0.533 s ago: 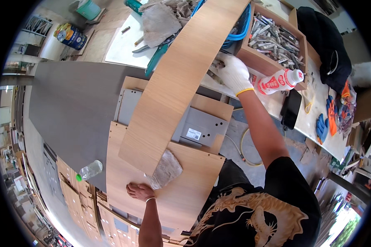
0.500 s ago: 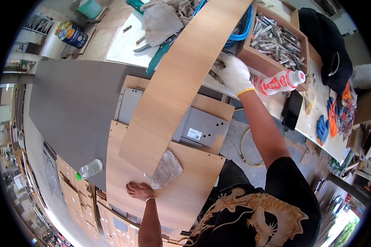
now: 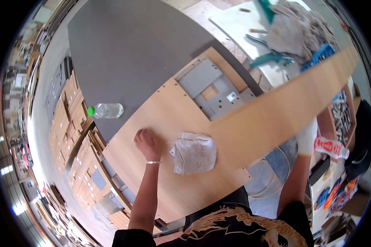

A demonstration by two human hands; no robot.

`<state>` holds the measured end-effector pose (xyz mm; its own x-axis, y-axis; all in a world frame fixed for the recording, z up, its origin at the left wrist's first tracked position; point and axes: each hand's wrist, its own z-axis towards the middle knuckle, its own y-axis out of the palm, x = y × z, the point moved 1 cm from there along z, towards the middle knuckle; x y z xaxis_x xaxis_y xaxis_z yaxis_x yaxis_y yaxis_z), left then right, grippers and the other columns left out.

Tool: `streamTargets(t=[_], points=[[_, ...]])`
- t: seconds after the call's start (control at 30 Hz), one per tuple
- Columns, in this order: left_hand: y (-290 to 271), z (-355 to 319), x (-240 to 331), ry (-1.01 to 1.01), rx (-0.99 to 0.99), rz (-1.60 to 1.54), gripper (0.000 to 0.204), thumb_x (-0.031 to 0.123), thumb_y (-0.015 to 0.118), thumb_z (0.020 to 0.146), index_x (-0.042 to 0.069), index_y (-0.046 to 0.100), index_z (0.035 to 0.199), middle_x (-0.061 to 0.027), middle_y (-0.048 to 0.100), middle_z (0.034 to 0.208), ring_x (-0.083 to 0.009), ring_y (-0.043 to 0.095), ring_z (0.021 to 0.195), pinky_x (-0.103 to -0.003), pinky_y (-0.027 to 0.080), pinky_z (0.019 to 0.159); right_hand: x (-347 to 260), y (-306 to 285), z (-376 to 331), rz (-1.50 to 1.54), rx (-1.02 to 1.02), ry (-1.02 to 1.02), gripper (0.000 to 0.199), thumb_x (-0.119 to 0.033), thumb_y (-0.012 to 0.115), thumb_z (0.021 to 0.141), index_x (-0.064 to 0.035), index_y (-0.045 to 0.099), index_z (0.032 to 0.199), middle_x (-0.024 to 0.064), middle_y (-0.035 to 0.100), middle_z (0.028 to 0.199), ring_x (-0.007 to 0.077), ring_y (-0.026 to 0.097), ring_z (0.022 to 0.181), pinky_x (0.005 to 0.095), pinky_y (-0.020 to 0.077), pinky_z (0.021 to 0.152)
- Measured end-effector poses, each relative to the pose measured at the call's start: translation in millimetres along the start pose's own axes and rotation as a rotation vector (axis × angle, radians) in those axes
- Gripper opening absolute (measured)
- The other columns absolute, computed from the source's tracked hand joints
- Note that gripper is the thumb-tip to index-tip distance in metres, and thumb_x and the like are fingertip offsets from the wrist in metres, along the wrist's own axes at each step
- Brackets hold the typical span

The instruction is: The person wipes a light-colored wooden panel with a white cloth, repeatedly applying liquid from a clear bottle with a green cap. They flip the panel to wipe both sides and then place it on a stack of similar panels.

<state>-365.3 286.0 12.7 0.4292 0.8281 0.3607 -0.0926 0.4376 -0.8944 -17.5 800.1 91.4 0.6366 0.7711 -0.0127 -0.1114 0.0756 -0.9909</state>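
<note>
My left hand point(image 3: 148, 144), bare, rests on a light wood-grain panel point(image 3: 169, 193); its fingers are slightly blurred and bent, with nothing in them. Just right of it lies a folded whitish cloth point(image 3: 196, 153), apart from the hand. My right hand point(image 3: 307, 138), in a white knitted glove, is at the near edge of a long wood-grain board point(image 3: 284, 103) and grips it. The board hides those fingers. It slants from the panel up to the far right, its lower end beside the cloth. Grey panels with holes point(image 3: 220, 90) lie beyond the wood-grain panel.
A clear bottle with a green cap point(image 3: 108, 110) lies on a large grey sheet point(image 3: 132, 49). At right are a red-and-white bottle point(image 3: 330, 147), a wooden box of small items point(image 3: 341, 117) and gloves point(image 3: 332, 193). Rags point(image 3: 294, 33) lie on the far white table. A hose point(image 3: 272, 185) crosses the floor.
The view has turned, shifting the scene. The long board now slants more toward the right, uncovering more of the cloth and grey panels. My left hand's fingers look more bent.
</note>
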Motion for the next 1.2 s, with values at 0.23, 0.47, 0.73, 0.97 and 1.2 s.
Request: streamTargets(t=[0.23,0.47,0.73,0.97,1.2], points=[[86,142,65,0.125,0.031,-0.172,0.041,0.011,0.064,0.088,0.003,0.063,0.128,-0.019,0.068,0.122,-0.0404,0.059,0.121,-0.051,0.048,0.102,-239,37,-16,1.704,-0.201,0.631,0.025,-0.008,0.068,0.098,-0.0006,0.066,0.122,0.008,0.072,0.104,0.0164,0.068,0.083,0.0293,0.0524,0.068],[103,175,78,0.034,-0.354,-0.079,0.035,0.042,0.058,0.102,0.01,0.073,0.104,-0.0102,0.075,0.097,-0.0333,0.072,0.094,-0.05,0.055,0.081,-402,85,135,1.586,-0.316,0.424,0.026,0.0,0.067,0.098,0.0025,0.07,0.123,0.008,0.074,0.106,0.0089,0.067,0.076,0.022,0.0471,0.058],[85,192,68,0.03,-0.612,-0.249,0.033,0.04,0.065,0.099,0.008,0.069,0.107,-0.0131,0.075,0.101,-0.0357,0.073,0.094,-0.05,0.055,0.08,-423,120,182,1.454,-0.195,0.277,0.029,0.009,0.057,0.096,0.0038,0.072,0.121,0.0066,0.076,0.102,0.0083,0.064,0.071,0.0235,0.0473,0.059],[88,196,62,0.049,-0.662,-0.291,0.035,0.039,0.065,0.099,0.005,0.067,0.108,-0.0155,0.075,0.102,-0.0381,0.073,0.094,-0.051,0.055,0.079,-433,114,177,1.204,-0.264,0.223,0.035,0.016,0.05,0.093,0.0018,0.074,0.114,0.0043,0.075,0.099,0.0054,0.055,0.066,0.0223,0.046,0.06],[87,196,64,0.068,-0.641,-0.304,0.036,0.037,0.064,0.1,0.002,0.065,0.105,-0.0172,0.074,0.101,-0.0385,0.072,0.093,-0.051,0.055,0.079,-432,113,177,1.151,-0.235,0.121,0.035,0.017,0.049,0.092,0.0029,0.074,0.112,0.0045,0.074,0.099,0.0063,0.06,0.083,0.0214,0.0492,0.071]])
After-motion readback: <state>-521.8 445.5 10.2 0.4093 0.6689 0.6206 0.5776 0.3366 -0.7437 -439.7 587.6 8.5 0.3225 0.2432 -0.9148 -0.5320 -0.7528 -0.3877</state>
